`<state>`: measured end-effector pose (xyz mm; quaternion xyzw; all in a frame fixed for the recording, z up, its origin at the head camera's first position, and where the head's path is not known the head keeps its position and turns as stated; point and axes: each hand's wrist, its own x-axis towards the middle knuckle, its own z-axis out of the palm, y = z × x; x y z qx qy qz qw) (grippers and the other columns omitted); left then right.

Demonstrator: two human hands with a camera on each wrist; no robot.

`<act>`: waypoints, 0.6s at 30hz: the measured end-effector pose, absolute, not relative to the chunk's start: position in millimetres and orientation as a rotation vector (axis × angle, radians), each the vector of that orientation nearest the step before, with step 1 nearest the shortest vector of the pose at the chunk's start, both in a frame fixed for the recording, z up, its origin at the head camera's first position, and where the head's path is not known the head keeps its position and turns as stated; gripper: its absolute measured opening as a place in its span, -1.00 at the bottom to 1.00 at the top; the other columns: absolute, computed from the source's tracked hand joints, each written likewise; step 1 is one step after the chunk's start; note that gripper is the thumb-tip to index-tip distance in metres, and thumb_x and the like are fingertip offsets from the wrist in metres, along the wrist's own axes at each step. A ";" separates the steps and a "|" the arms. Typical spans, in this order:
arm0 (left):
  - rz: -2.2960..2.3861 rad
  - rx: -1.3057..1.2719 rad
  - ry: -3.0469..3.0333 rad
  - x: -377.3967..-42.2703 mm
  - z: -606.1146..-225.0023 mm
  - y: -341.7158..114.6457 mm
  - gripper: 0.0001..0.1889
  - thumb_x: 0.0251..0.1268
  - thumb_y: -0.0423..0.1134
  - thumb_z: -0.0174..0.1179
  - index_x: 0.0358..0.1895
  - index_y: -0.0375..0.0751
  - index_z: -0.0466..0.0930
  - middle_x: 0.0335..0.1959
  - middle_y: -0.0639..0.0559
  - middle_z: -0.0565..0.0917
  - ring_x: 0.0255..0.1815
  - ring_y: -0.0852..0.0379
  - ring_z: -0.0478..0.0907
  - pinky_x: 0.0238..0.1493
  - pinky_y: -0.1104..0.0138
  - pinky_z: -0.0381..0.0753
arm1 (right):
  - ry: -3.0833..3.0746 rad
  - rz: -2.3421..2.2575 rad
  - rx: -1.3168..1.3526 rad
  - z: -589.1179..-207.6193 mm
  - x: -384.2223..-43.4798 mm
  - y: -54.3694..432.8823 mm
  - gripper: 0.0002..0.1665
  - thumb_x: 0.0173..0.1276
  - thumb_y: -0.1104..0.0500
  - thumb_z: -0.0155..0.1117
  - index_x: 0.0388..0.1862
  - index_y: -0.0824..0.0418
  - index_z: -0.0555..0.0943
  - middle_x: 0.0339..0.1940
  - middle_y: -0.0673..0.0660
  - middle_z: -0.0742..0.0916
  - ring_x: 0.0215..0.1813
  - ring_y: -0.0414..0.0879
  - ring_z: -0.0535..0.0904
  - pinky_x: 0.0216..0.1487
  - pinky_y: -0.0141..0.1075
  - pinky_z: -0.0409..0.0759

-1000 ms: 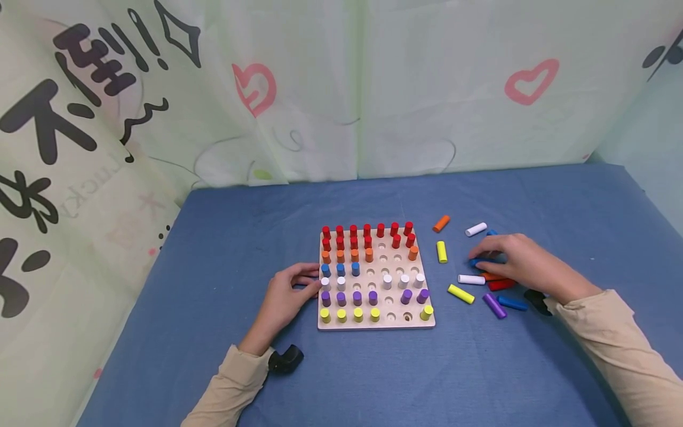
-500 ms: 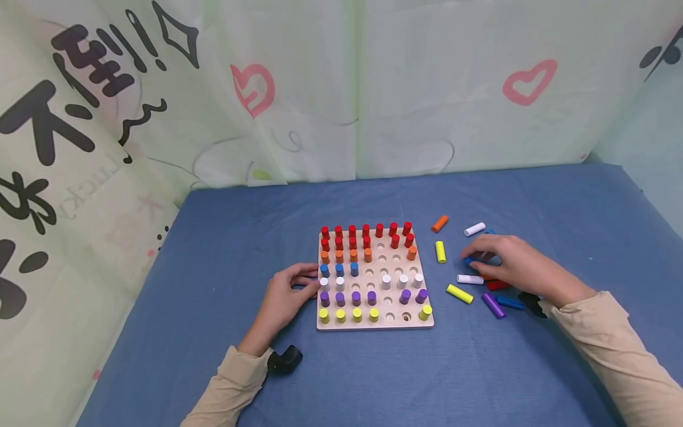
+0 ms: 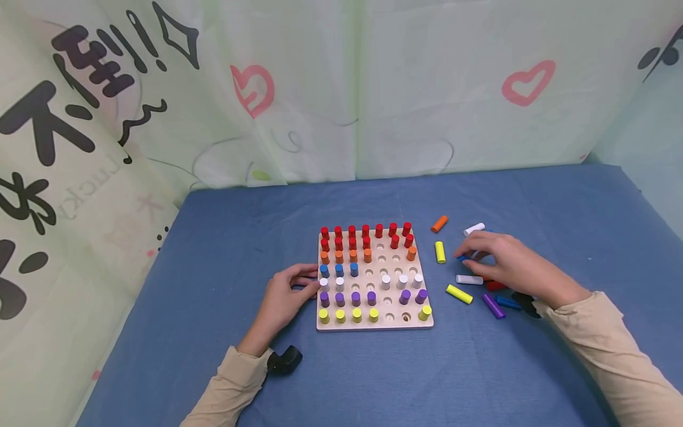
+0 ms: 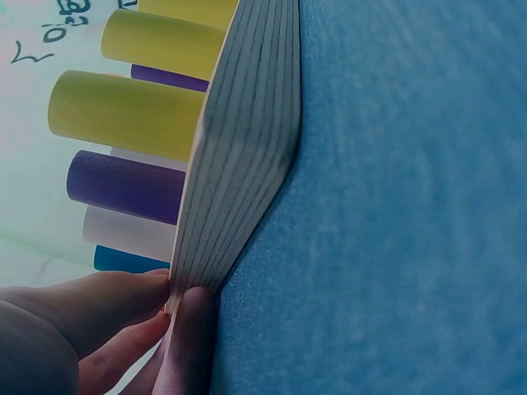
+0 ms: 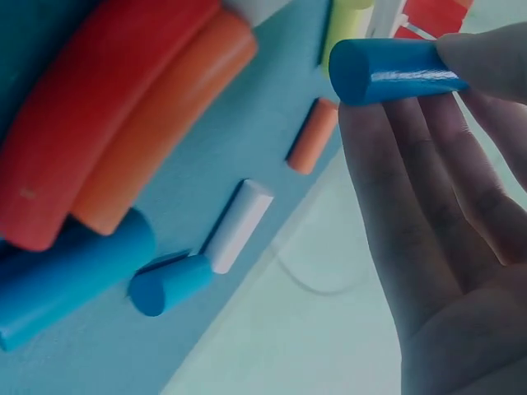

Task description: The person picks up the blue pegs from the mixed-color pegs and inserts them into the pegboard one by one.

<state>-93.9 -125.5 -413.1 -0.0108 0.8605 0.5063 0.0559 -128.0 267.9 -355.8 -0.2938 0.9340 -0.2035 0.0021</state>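
Note:
My right hand (image 3: 504, 261) pinches a blue peg (image 5: 387, 72) between thumb and fingers, over the loose pegs to the right of the board. In the right wrist view the peg is held clear of the cloth, one round end showing. My left hand (image 3: 283, 299) holds the left edge of a square wooden pegboard (image 3: 397, 324), thumb and fingertips at that edge. Pegs stand upright in colour rows: red at the back, then orange, blue, white, purple and yellow in front. Several holes are bare in the middle and right columns; the blue row has three blue pegs (image 3: 339, 270) at its left.
Loose pegs lie right of the board: an orange peg (image 3: 440, 223), yellow pegs (image 3: 459, 294), white pegs (image 3: 469, 279), a purple peg (image 3: 493, 306) and a blue peg (image 3: 508, 302). A red peg (image 3: 495, 286) is partly under my right hand. A printed curtain (image 3: 416, 118) hangs behind the blue cloth.
My right hand has moved a little left, toward the board, carrying the blue peg away from the loose pegs. My left hand and the board have stayed in place.

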 end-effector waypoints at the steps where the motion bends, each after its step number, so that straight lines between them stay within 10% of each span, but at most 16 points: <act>1: 1.537 -0.031 2.612 -93.9 -413.2 -125.5 -0.61 0.29 -0.33 0.33 0.18 -0.19 0.61 -0.02 -0.03 0.70 -0.11 0.11 0.66 -0.13 0.32 0.72 | 2.933 -0.644 -0.934 -355.3 -128.1 266.8 -0.75 0.24 0.36 0.41 -0.15 0.07 0.73 -0.10 -0.03 0.71 -0.17 -0.19 0.60 -0.21 -0.22 0.66; 18: 1.547 -0.040 2.599 -94.1 -413.4 -124.9 -0.61 0.29 -0.34 0.32 0.19 -0.20 0.60 -0.02 -0.04 0.70 -0.13 0.11 0.66 -0.14 0.33 0.72 | 2.921 -0.715 -0.991 -346.9 -130.0 252.3 -0.72 0.21 0.38 0.43 -0.13 0.10 0.74 -0.16 -0.08 0.70 -0.16 -0.22 0.60 -0.19 -0.19 0.68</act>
